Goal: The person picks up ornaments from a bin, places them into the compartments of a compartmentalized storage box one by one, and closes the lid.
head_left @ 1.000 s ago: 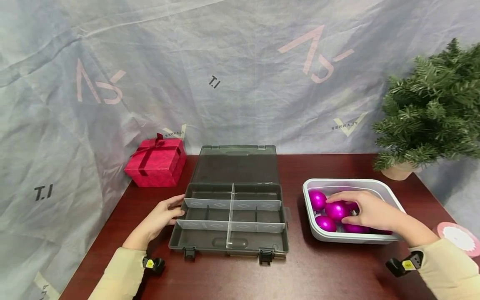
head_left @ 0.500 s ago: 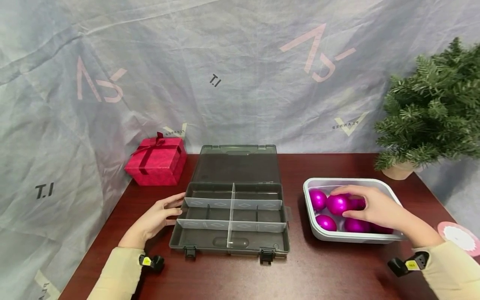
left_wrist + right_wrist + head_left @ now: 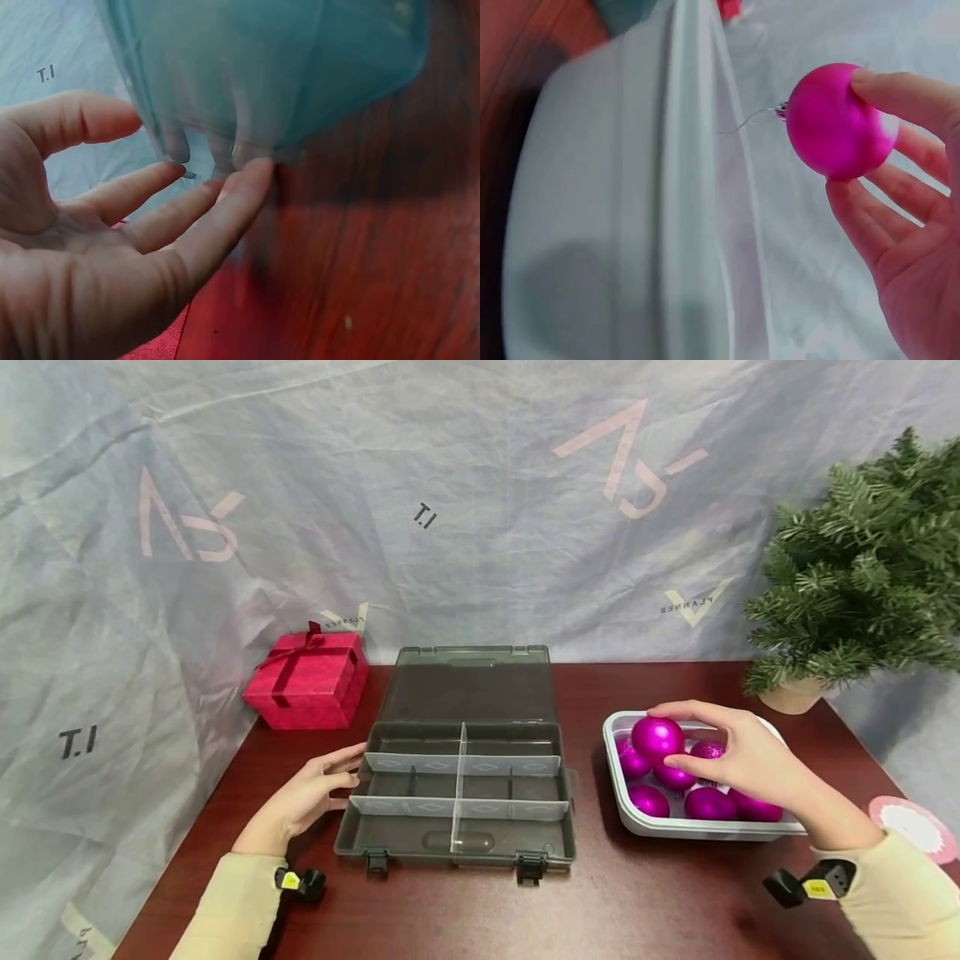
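Between thumb and fingers, my right hand (image 3: 753, 764) pinches a magenta Christmas ball (image 3: 657, 739) above the white tub (image 3: 693, 833). The right wrist view shows the ball (image 3: 838, 121) close up, with a silver cap and a thin wire hook. Several more magenta balls (image 3: 711, 804) lie in the tub, partly behind the hand. My left hand (image 3: 303, 797) touches the left wall of a smoky, see-through divided box (image 3: 453, 835) with its lid (image 3: 471, 685) laid back. In the left wrist view its loosely bent fingers (image 3: 217, 217) meet the box's side (image 3: 277, 60).
A red gift box (image 3: 307, 681) with a ribbon stands at the back left. At the back right is a small potted fir tree (image 3: 862, 568). A pink and white round item (image 3: 911, 831) lies at the right edge. Grey cloth (image 3: 465, 568) hangs behind the table (image 3: 510, 918).
My right hand has lifted the Christmas ball up from among the others, slightly to the left. The left hand stays at the divided box's side.
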Demonstrator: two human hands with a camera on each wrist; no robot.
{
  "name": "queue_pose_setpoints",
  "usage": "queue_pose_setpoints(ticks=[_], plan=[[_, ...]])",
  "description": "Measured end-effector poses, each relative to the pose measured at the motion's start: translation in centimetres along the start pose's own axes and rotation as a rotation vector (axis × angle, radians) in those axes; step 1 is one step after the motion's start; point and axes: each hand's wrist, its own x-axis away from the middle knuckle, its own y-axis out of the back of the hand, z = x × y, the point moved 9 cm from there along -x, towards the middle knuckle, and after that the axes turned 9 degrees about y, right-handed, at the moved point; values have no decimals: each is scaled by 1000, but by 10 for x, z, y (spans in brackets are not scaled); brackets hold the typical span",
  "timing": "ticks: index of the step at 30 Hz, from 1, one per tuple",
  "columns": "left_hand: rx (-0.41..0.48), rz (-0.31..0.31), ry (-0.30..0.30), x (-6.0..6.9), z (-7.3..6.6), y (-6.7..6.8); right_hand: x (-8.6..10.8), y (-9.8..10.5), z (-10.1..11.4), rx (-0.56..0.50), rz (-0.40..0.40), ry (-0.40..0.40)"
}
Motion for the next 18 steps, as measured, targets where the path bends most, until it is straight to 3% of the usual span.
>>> queue_pose_setpoints(ticks=[3,9,18], plan=[[2,-4,1,-1,1,0,-15,-10,18,-87,10,36],[27,-9,-18,-3,2,-2,-51,-40,53,-176,19,207],[54,-24,-23,-1,8,1,-104,-88,100,-265,91,308]])
